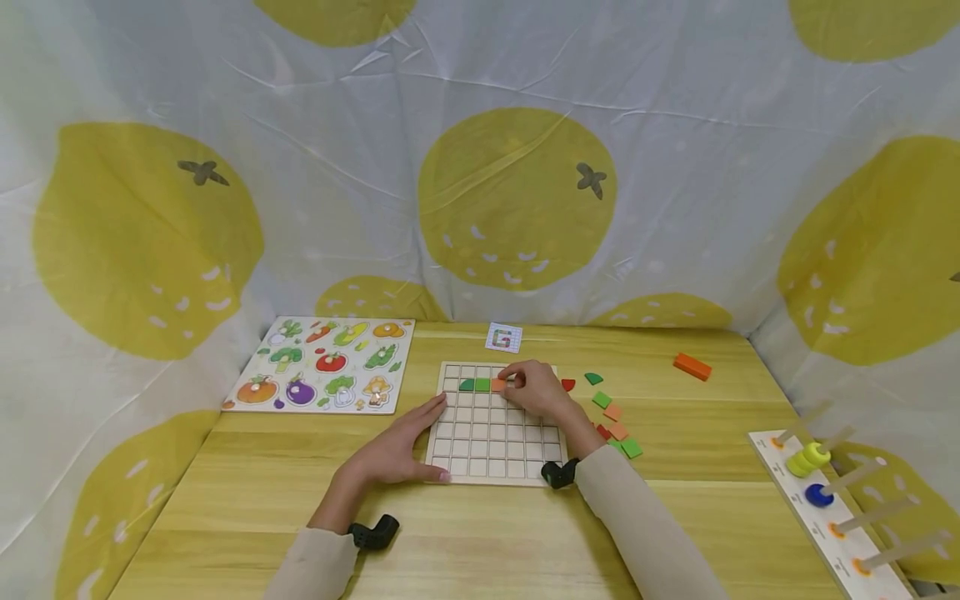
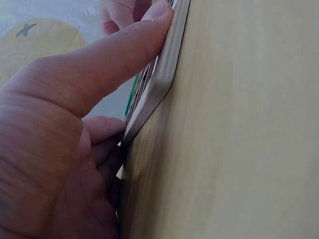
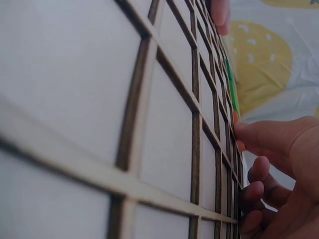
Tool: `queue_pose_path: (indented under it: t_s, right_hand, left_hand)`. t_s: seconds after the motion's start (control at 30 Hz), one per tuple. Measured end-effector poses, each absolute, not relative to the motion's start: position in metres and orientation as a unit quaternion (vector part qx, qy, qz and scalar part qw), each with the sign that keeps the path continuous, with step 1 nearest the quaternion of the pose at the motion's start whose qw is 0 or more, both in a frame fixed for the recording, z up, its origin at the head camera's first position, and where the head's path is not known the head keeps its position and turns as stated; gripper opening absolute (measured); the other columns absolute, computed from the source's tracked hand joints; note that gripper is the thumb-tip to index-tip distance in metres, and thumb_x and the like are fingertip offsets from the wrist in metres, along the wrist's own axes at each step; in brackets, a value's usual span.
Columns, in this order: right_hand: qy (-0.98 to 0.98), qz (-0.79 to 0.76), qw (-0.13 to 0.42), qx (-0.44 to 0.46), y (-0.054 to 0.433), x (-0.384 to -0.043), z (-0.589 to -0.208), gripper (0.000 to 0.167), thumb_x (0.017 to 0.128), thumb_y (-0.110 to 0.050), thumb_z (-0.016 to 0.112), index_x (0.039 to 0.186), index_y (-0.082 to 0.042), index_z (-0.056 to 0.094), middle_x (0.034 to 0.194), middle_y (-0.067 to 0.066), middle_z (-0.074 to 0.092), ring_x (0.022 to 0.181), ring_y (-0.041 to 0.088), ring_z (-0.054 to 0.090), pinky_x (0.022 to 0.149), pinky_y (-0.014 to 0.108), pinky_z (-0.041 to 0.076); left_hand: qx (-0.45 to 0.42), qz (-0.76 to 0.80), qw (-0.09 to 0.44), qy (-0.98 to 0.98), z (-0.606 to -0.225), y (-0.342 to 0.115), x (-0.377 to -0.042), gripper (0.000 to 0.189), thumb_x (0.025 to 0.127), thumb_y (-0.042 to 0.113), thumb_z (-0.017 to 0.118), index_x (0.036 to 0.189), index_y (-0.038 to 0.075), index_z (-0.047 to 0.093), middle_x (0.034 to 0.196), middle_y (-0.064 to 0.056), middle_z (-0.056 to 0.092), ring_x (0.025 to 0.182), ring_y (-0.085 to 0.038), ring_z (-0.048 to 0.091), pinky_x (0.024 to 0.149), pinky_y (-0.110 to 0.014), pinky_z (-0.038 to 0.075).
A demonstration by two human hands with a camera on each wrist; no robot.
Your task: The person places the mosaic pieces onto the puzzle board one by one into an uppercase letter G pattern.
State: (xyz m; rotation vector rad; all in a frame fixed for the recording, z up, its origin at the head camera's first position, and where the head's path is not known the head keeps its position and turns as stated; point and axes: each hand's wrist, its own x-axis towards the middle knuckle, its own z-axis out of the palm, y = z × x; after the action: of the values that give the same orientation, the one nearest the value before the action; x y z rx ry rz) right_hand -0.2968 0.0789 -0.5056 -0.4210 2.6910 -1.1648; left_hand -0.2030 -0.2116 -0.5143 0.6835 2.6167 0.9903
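Observation:
A wooden grid board (image 1: 480,433) lies on the table, with a green quarter-round tile (image 1: 467,385), a green square tile (image 1: 483,385) and an orange square tile (image 1: 498,385) side by side in an upper row. My right hand (image 1: 536,390) has its thumb and finger on the orange tile, pinching it at the grid; the thumb covers part of it in the right wrist view. At the board's lower left corner rests my left hand (image 1: 393,446), its thumb (image 2: 124,55) along the near rim and its outstretched fingers against the left side.
Right of the board lie loose tiles: a red piece (image 1: 568,385), a green quarter-round (image 1: 593,378) and several squares (image 1: 618,431). A pattern card (image 1: 504,337) sits behind. Around are a vegetable puzzle (image 1: 322,367), an orange block (image 1: 692,367) and a peg stand (image 1: 821,517).

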Motion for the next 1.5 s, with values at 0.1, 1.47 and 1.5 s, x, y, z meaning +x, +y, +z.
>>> queue_pose_path:
  t_s: [0.1, 1.47, 1.5]
  right_hand:
    - [0.905, -0.390, 0.087, -0.144, 0.079, -0.297, -0.506, 0.022, 0.095, -0.019, 0.074, 0.116, -0.015, 0.078, 0.071, 0.000, 0.054, 0.062, 0.014, 0.043, 0.062, 0.029, 0.038]
    - [0.906, -0.410, 0.040, -0.100, 0.185, -0.279, -0.493, 0.029, 0.097, -0.019, 0.072, 0.123, -0.007, 0.074, 0.082, 0.006, 0.056, 0.072, 0.021, 0.048, 0.066, 0.032, 0.042]
    - [0.908, -0.405, 0.037, -0.100, 0.189, -0.280, -0.493, 0.029, 0.097, -0.019, 0.072, 0.123, -0.006, 0.073, 0.082, 0.006, 0.056, 0.071, 0.020, 0.047, 0.066, 0.032, 0.041]
  left_hand:
    - [0.235, 0.343, 0.129, 0.900, -0.515, -0.212, -0.203, 0.119, 0.075, 0.057, 0.087, 0.165, 0.014, 0.024, 0.174, -0.001, 0.016, 0.160, -0.034, 0.018, 0.125, -0.059, 0.024]
    - [0.237, 0.338, 0.131, 0.901, -0.515, -0.213, -0.203, 0.119, 0.075, 0.058, 0.087, 0.165, 0.014, 0.024, 0.174, 0.001, 0.014, 0.160, -0.034, 0.017, 0.125, -0.059, 0.024]
    - [0.239, 0.338, 0.130, 0.901, -0.515, -0.212, -0.203, 0.118, 0.075, 0.058, 0.087, 0.165, 0.013, 0.024, 0.174, 0.001, 0.014, 0.160, -0.034, 0.017, 0.125, -0.060, 0.024]
